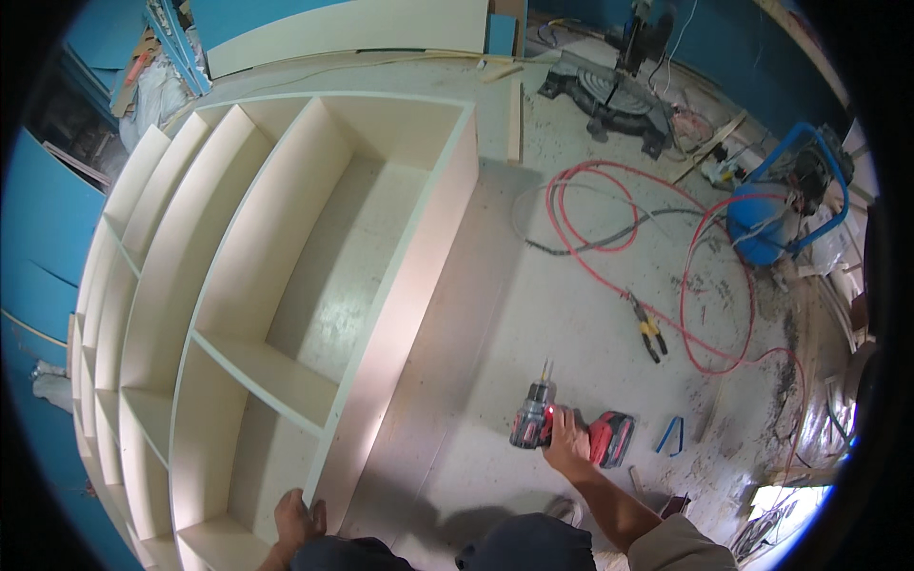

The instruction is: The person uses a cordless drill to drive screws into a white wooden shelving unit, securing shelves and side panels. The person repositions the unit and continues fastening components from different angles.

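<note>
A drill (557, 428) lying on the floor (533, 314) is grasped by the right hand (564, 440); its grip is closed round the handle. The left hand (297, 519) is rested on the shelf unit (400, 285) edge. Pick-up stage is judged; lifting toward the unit is called for.

Floor (533, 285): shelf unit (286, 285), hose (666, 247), pliers (647, 328).

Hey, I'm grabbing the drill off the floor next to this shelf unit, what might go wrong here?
The red hose loops across the floor just past the drill under your right hand, so you might trip. The pliers lie loose nearby. Your left hand rests on the cabinet edge, which may shift.
</note>
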Available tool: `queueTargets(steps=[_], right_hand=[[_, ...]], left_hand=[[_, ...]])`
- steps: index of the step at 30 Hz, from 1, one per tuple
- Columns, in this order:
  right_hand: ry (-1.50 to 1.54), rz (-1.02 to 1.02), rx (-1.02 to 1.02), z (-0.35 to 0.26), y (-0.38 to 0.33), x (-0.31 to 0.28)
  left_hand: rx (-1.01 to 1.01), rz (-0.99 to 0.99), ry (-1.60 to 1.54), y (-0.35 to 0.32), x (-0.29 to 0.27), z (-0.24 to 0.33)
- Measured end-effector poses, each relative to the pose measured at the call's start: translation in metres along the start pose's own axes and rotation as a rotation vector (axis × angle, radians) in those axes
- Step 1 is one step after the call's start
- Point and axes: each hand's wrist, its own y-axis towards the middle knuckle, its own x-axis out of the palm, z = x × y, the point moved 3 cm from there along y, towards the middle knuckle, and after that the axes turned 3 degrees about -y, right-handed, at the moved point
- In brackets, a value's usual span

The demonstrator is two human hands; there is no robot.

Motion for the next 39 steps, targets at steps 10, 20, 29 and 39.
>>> queueTargets(steps=[10,20,29,39], right_hand=[[-0.184,0.076,0.081,-0.003,0.004,0.023],[-0.694,-0.415,-0.065,-0.098,0.018,-0.066],[0.193,-0.901,-0.209,-0.369,-0.182,-0.280],[-0.169,-1.251,0.006,-0.264,-0.193,-0.356]], left_hand=[[0.120,0.035,-0.195,0.002,0.005,0.002],[-0.106,-0.201,-0.084,0.008,-0.018,0.018],[-0.216,-0.480,-0.798,-0.193,-0.152,0.090],[-1.635,0.422,-0.682,-0.605,-0.437,0.020]])
